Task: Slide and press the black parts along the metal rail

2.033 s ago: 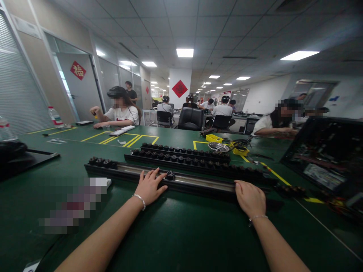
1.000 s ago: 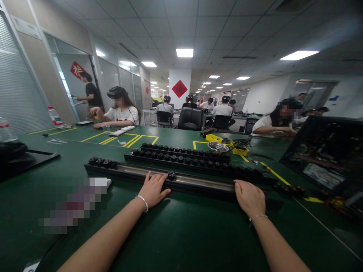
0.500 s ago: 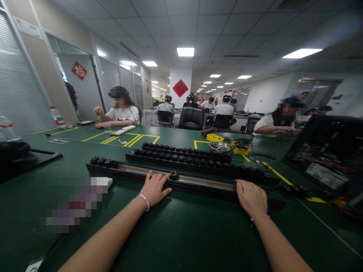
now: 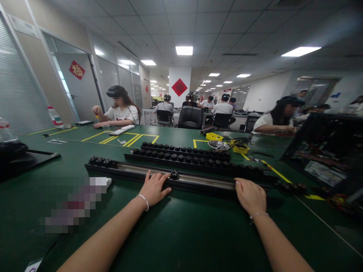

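Long black rail (image 4: 200,184) — small dark block (image 4: 174,175) midway along it

Bright ceiling panels (image 4: 184,50) — white pillar (image 4: 185,73), black chair (image 4: 190,118).

Head cam, close above tbl (image 4: 195,230), looks fwd & dn.

Green tabletop (image 4: 181,234), marked with yellow tape (image 4: 276,172). Centre: lay one long black rail (image 4: 204,181) with silver channel. Beyond: sat two knobbed black rails (image 4: 177,158). Far right: stood a round silver metal dish (image 4: 218,146).
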Demonstrator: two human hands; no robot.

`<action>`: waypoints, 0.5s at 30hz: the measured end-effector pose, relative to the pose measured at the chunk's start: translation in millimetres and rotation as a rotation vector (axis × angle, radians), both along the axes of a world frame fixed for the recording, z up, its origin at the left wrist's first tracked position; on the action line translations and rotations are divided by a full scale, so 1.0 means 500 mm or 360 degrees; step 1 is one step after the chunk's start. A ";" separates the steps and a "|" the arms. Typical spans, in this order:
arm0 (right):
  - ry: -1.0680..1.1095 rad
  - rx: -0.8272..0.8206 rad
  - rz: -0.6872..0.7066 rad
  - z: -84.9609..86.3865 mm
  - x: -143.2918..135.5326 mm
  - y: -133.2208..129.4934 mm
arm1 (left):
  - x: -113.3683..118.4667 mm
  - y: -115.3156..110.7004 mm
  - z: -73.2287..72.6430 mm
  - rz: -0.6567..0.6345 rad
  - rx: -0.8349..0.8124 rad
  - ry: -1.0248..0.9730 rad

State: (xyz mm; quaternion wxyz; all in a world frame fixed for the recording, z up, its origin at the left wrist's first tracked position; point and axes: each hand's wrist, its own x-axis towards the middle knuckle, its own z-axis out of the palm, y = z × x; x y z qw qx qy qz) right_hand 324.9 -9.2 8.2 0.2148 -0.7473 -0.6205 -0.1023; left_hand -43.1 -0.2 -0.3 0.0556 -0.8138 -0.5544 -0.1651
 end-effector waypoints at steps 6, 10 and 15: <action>-0.0030 0.0035 0.0021 0.001 -0.001 -0.001 | 0.001 0.000 -0.001 -0.0002 0.0005 0.0000; -0.0028 0.0042 0.0027 -0.001 0.002 -0.001 | 0.003 -0.001 0.001 0.0007 0.0012 0.0050; -0.0024 0.0136 0.0137 -0.008 -0.021 -0.004 | 0.010 -0.001 0.006 0.0017 -0.0028 0.0041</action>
